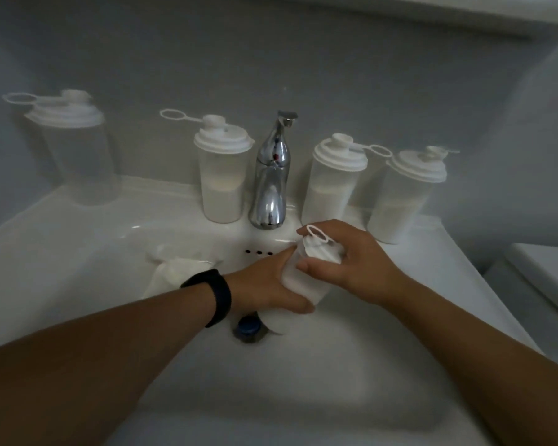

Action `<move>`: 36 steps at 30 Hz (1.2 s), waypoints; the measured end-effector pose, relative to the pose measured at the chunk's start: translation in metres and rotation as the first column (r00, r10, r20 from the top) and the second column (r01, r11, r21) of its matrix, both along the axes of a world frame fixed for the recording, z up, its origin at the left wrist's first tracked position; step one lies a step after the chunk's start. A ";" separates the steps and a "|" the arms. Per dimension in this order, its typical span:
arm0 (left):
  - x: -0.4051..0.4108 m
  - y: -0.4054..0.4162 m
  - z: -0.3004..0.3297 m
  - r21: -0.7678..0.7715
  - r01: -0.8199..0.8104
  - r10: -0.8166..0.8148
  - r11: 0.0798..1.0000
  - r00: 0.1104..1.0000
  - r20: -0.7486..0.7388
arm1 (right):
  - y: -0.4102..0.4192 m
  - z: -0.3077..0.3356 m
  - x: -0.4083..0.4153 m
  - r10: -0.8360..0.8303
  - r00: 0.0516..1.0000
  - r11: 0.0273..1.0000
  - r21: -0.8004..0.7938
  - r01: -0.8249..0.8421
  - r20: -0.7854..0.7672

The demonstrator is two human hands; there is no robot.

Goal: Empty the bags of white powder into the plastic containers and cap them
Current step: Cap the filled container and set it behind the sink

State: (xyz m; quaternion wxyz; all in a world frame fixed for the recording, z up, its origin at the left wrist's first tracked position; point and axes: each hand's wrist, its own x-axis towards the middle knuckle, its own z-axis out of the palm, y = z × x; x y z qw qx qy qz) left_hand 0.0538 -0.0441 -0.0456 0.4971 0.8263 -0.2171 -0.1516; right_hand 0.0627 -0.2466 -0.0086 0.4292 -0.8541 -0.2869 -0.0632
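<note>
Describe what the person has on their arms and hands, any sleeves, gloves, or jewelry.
Both forearms are bare, with no sleeves in view and no gloves. The left wrist carries a black band, smooth and fairly wide, like a fitness tracker or watch strap; no face or marking shows on it. The left hand and right hand show no rings, and the right wrist has nothing on it.

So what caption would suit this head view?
Over the sink, both hands grip a powder-filled container; four more containers flank the tap.

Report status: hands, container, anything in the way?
Both hands on the held container over the sink: left hand grips its body, right hand grips its cap. One powder bag lies in the basin. Nothing blocking.
</note>
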 end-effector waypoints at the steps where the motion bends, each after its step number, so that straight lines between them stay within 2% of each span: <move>1: 0.001 0.000 -0.001 -0.002 0.004 -0.004 1.000 1.000 -0.003 | 0.002 -0.001 0.000 -0.008 1.000 1.000 0.000 0.008 0.015; 5: -0.001 0.000 -0.003 0.025 0.017 -0.019 1.000 0.996 0.084 | 0.011 0.004 -0.010 0.011 0.999 0.998 -0.057 -0.008 0.049; 12: -0.011 -0.017 -0.013 -0.147 -0.136 0.164 0.980 0.968 0.193 | 0.016 0.005 -0.016 -0.121 0.989 0.986 -0.104 0.129 0.082; 19: -0.008 -0.016 -0.014 -0.176 -0.108 0.138 0.978 0.976 0.169 | 0.027 -0.002 -0.020 -0.187 0.967 0.963 -0.163 0.215 0.172; 23: -0.009 -0.015 -0.017 -0.234 -0.138 0.177 0.962 0.972 0.155 | 0.036 0.000 -0.018 -0.234 0.954 0.922 -0.269 0.279 0.188; 25: -0.011 -0.013 -0.016 -0.222 -0.135 0.171 0.966 0.973 0.156 | 0.039 -0.002 -0.019 -0.247 0.943 0.922 -0.246 0.299 0.221; 28: -0.014 -0.005 -0.003 -0.098 -0.096 0.109 0.991 0.985 0.134 | 0.035 -0.003 -0.027 -0.185 0.964 0.969 -0.128 0.211 0.190; 32: -0.012 0.010 0.015 0.118 0.040 -0.046 0.992 0.998 0.049 | 0.021 0.009 -0.037 -0.009 0.999 1.000 0.009 0.010 -0.041; 33: -0.012 0.013 0.017 0.147 0.061 -0.065 0.987 0.998 0.019 | 0.018 0.012 -0.038 0.015 0.998 1.000 0.021 -0.014 -0.059; 36: -0.011 0.020 0.014 0.059 0.013 -0.013 0.998 1.000 0.008 | 0.020 0.012 -0.035 0.035 0.999 0.988 -0.151 -0.032 0.016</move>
